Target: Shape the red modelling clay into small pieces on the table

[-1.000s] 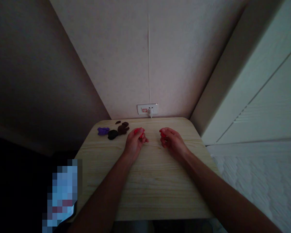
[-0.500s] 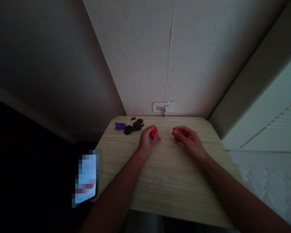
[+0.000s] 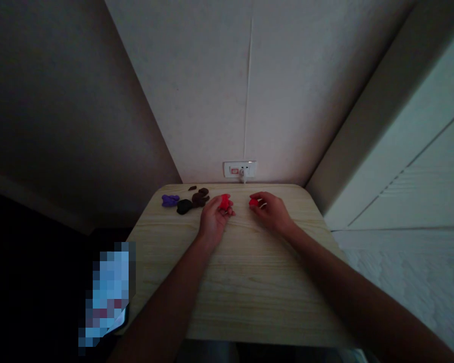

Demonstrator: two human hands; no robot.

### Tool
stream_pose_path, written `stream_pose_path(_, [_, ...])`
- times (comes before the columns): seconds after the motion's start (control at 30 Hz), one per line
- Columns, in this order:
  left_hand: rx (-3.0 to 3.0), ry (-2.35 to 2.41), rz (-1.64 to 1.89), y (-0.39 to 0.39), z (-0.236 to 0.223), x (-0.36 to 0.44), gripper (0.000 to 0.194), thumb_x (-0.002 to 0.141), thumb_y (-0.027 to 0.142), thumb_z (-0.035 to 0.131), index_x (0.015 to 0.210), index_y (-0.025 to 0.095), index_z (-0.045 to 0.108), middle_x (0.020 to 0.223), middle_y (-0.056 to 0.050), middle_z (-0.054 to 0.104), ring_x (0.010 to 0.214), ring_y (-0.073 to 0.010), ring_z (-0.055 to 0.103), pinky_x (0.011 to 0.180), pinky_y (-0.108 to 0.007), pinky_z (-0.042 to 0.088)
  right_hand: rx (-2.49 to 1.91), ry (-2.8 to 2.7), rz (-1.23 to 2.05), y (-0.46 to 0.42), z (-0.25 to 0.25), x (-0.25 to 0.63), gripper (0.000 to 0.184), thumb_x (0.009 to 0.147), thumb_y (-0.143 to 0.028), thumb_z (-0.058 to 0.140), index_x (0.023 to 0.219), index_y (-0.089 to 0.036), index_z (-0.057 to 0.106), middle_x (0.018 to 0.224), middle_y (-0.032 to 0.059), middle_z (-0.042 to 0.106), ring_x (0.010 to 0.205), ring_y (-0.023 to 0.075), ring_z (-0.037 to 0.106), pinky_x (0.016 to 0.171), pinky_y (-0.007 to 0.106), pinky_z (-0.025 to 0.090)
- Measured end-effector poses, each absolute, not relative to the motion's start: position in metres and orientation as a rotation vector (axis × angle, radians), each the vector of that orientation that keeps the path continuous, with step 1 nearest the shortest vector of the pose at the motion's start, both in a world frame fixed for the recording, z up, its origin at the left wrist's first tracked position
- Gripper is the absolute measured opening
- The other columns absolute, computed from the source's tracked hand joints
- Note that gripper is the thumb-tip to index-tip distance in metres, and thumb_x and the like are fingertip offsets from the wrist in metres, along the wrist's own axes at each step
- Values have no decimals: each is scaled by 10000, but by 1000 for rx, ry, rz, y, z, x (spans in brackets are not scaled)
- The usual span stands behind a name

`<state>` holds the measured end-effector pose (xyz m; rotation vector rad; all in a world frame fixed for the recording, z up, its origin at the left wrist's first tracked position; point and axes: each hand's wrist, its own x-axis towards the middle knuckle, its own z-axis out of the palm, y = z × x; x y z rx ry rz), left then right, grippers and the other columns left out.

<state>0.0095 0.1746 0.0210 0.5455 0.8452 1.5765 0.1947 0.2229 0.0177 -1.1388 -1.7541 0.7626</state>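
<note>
My left hand is closed around a lump of red modelling clay, which shows between the thumb and fingers. A smaller piece of red clay is pinched between the thumb and fingertips of my right hand. The two hands are apart, both over the far half of the wooden table. Left of my left hand lie a black clay lump, brown clay pieces and a purple clay lump.
A wall socket with a white plug sits just above the table's back edge. Beyond the table's left side is a lit, blurred-out screen. A pale cabinet stands on the right.
The view has shifted, so the table and hands appear further left. My right hand has turned slightly, and its red piece shows more plainly. Both hands keep their red clay.
</note>
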Motion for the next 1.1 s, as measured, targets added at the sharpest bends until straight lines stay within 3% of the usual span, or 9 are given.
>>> stream_pose_path(0.17, [638, 908, 1617, 178, 16, 8, 304, 686, 263, 823, 918, 154, 659, 864, -40, 704, 668, -105, 600, 656, -256, 499, -1091, -1940, 641, 219, 5, 192, 224, 777, -188, 707, 994, -220, 755, 891, 65, 733, 757, 196, 637, 789, 365, 507])
stream_pose_path(0.33, [699, 929, 1578, 179, 14, 11, 355, 632, 276, 877, 904, 121, 708, 832, -45, 716, 664, -101, 593, 668, -251, 484, -1101, -2027, 627, 217, 1, 196, 281, 747, -250, 784, 1021, -205, 742, 899, 68, 713, 798, 210, 632, 803, 372, 501])
stream_pose_path(0.43, [751, 932, 1562, 177, 15, 12, 351, 660, 350, 876, 872, 120, 718, 772, -43, 692, 659, -116, 586, 649, -257, 473, -1074, -1989, 660, 216, 3, 200, 358, 732, -304, 820, 1068, -213, 739, 932, 69, 703, 788, 202, 625, 762, 358, 506])
stream_pose_path(0.67, [985, 839, 1422, 170, 13, 16, 392, 787, 533, 761, 821, 151, 679, 589, 26, 499, 530, -109, 457, 537, -260, 409, -857, -1849, 963, 195, 32, 195, 449, 884, -380, 701, 1321, -285, 651, 1204, 94, 668, 853, 177, 651, 714, 316, 543])
stream_pose_path(0.9, [1062, 838, 1365, 161, 8, 19, 483, 875, 629, 605, 689, 184, 570, 608, 9, 474, 546, -123, 432, 517, -266, 368, -735, -2015, 808, 178, 47, 185, 245, 903, -297, 681, 1130, -247, 755, 903, 61, 662, 736, 170, 610, 723, 321, 513])
stream_pose_path(1.1, [1255, 1034, 1340, 153, 10, 23, 350, 952, 533, 541, 827, 208, 580, 693, 8, 547, 585, -136, 454, 545, -267, 353, -823, -2012, 618, 175, 40, 181, 157, 813, -215, 711, 969, -218, 719, 818, 41, 651, 722, 179, 587, 691, 314, 477])
